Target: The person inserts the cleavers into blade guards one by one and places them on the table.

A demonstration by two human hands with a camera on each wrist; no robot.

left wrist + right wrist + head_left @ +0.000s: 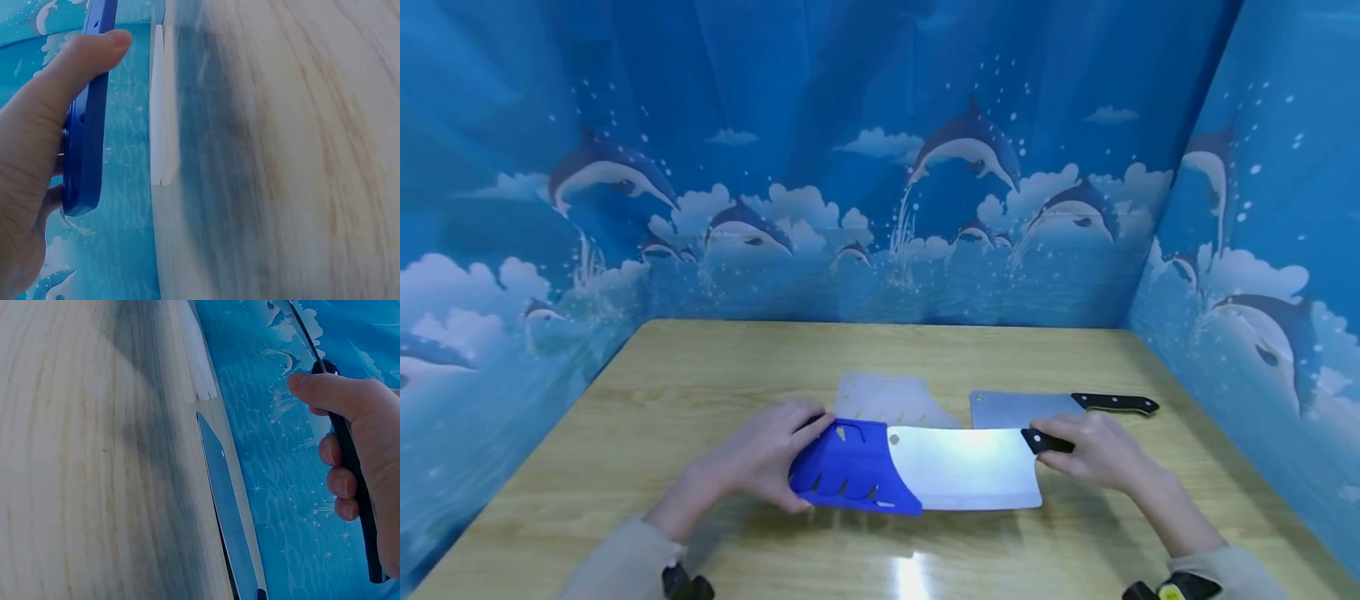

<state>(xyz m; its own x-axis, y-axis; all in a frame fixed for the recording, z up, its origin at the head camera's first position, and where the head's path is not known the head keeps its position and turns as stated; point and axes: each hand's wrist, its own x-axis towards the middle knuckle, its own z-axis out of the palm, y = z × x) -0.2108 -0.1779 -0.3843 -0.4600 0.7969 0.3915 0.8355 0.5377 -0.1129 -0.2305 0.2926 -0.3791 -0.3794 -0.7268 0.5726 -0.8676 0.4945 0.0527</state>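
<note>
Holding a broad steel cleaver (966, 475) with a black handle (1048, 441) is the right hand (1093, 450), its fingers curled round the handle and its thumb, in the right wrist view, laid along it towards the blade. The left hand (763, 458) is clamped on a glossy blue plastic blade sheath (859, 458) cut with small slots, fingers over its upper left corner and thumb at its lower edge; some of the left fingers are hidden behind it. Both things are raised above the pale wood-grain table (700, 367), roughly midway between the two hands. The key relation is how they line up: the cleaver's long axis runs left to right across the person's front, nearly level, handle at the right, and the sheath continues almost the same line at the left, so its slanted right edge meets the end of the blade away from the handle. The blade's round hole lies just right of that edge, near the top; whether the lower corner of the blade is inside the sheath or only behind it cannot be told. The right hand is the nearer to the handle, the left to the sheathed side, with the blade lying leftward from the right fingers. On the table beyond, a frosted white plastic sheath (891, 400) lies behind the blue one, and a second black-handled steel cleaver (1022, 408) lies to its right, partly hidden by the held blade and the right hand
</note>
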